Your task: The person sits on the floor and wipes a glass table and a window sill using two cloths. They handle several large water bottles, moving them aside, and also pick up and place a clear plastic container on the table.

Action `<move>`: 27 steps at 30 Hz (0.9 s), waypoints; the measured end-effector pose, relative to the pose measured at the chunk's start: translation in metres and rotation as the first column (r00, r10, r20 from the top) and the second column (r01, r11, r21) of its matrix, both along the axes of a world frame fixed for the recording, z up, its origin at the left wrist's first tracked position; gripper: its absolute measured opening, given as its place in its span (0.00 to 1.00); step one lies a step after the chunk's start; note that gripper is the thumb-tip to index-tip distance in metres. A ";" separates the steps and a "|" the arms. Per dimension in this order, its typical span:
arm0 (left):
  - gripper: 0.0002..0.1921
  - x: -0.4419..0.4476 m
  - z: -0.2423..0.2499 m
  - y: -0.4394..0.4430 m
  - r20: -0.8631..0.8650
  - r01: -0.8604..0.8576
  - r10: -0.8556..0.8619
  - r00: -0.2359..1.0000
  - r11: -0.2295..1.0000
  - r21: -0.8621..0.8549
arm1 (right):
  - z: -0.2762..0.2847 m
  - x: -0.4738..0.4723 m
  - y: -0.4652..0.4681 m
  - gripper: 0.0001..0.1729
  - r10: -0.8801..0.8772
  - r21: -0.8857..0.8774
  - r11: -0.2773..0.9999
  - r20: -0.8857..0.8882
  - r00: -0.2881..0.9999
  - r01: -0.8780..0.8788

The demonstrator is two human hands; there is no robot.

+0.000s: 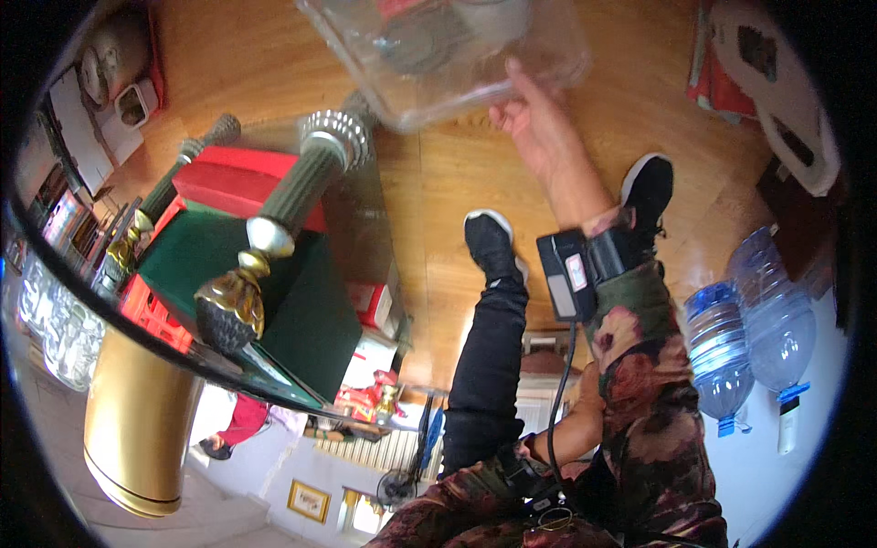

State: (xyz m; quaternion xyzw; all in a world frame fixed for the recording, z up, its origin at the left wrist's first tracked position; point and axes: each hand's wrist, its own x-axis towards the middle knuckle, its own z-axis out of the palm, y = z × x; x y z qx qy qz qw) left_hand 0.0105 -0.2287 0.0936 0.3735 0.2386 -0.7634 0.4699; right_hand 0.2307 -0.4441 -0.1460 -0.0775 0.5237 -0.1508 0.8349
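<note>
A clear plastic container [473, 89], blurred and cut off by the top edge, is tilted above the wooden floor. Greyish and red shapes show in or through it; which of the two cannot be told. My right hand [538, 130] grips its near edge, thumb over the rim and fingers curled below. My left hand [579, 421] is low in the view near my body, its fingers hidden behind the right camouflage sleeve [637, 349]. A black device [565, 274] with a cable is strapped at my right wrist.
A glass table with ornate legs [294, 185] stands left, with red [233, 178] and green boxes [315, 301] beneath. A gold cylinder [144, 425] is nearby. Large plastic water bottles [719, 356] and a pale plastic piece with cutouts [774, 89] are right. A person in red [243, 421] is farther off.
</note>
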 end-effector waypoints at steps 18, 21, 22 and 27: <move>0.31 -0.034 0.017 0.062 -0.391 -0.244 0.278 0.877 0.960 0.136 | -0.004 0.010 0.009 0.13 -0.106 -0.018 0.994 -0.065 0.992 0.105; 0.31 -0.033 0.010 0.065 -0.400 -0.245 0.271 0.875 0.962 0.117 | 0.002 0.013 0.008 0.17 -0.081 -0.003 0.997 -0.089 0.993 0.081; 0.30 -0.033 0.007 0.066 -0.412 -0.241 0.267 0.871 0.964 0.114 | 0.004 0.014 0.008 0.18 -0.092 -0.002 0.996 -0.105 0.990 0.092; 0.30 -0.043 -0.008 0.062 -0.429 -0.247 0.261 0.864 0.965 0.091 | 0.007 0.019 0.016 0.23 -0.149 -0.033 0.989 -0.196 0.969 0.145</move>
